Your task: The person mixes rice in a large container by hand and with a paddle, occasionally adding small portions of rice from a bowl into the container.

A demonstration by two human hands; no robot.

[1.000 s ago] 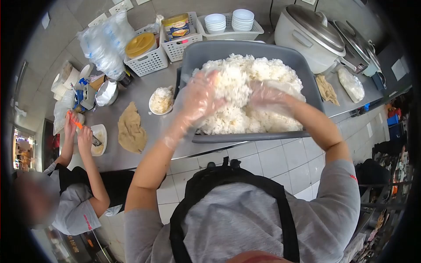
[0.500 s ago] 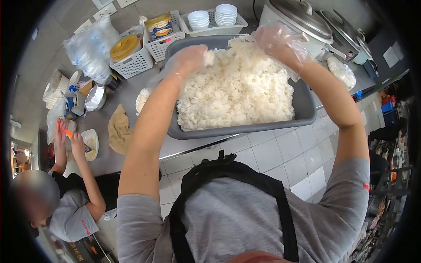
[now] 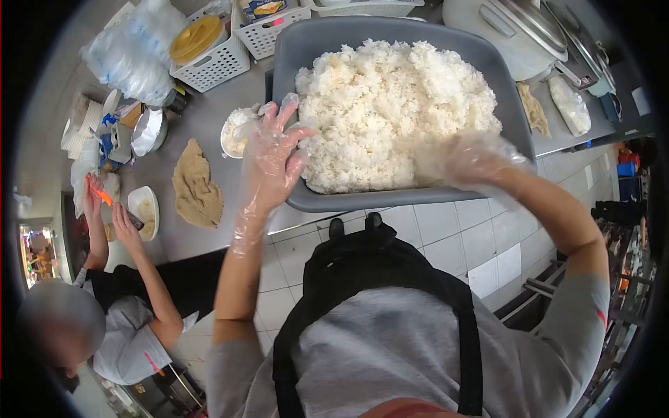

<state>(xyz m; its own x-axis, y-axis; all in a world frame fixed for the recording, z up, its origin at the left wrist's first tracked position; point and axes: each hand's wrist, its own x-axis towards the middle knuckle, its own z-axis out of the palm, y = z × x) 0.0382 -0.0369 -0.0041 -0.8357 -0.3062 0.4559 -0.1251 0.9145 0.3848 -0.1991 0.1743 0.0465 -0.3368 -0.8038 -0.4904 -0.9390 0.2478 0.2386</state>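
A large grey tub [image 3: 517,104] full of cooked white rice [image 3: 394,104] stands in front of me on the counter. My left hand [image 3: 274,161], in a clear plastic glove, hangs over the tub's left wall with its fingers spread and its fingertips right by the rice. At the near right part of the heap is my right hand [image 3: 484,164], gloved too; motion smears it, and its fingers are hidden at the rice. Just left of the tub sits a small white bowl [image 3: 233,134] heaped with rice.
A brown cloth [image 3: 196,184] lies on the counter to the left. Behind it stand a metal bowl [image 3: 148,132] and white baskets [image 3: 212,66]. Rice cookers [image 3: 495,38] are at the back right. At far left, a co-worker's hands [image 3: 125,224] hold an orange-handled tool.
Both hands have come nearer to me from the tub's far side. My left hand's fingers have spread; my right hand has moved down to the near right rice. The tub appears shifted as the view moved.
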